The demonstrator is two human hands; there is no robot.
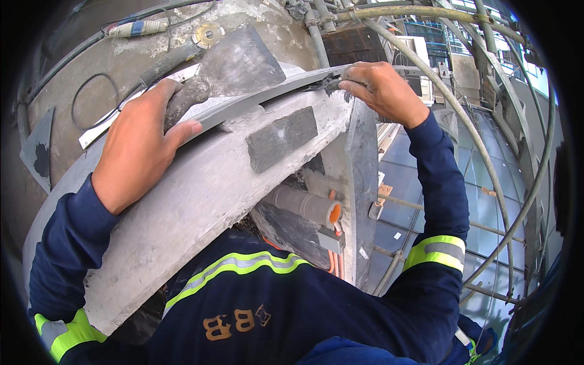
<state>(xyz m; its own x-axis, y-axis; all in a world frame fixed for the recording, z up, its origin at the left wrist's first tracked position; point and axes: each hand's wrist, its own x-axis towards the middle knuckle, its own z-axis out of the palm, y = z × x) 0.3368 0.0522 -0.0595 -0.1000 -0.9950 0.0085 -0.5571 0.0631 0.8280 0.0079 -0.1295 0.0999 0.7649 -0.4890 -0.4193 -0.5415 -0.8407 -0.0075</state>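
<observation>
My left hand (143, 137) is curled at the edge of a curved grey slab strip (243, 103), its thumb on the edge. A cement-smeared scraper (243, 61) with a wide grey blade has its handle in that hand, between thumb and fingers. My right hand (386, 91) is closed at the strip's far right end, thumb and fingers pinching it next to some dark paste (328, 83). Beneath the strip is a pale curved ledge (176, 201) with a dark rectangular patch (283, 139). A narrow dark gap shows between strip and ledge.
An angle grinder (176, 61) and its cable lie on the dusty surface behind. A triangular grey offcut (39, 149) is at the left. Below the ledge, a grey pipe (304, 205) with an orange inside sticks out. Scaffold poles (447, 91) cross the right side above grey panels (401, 213).
</observation>
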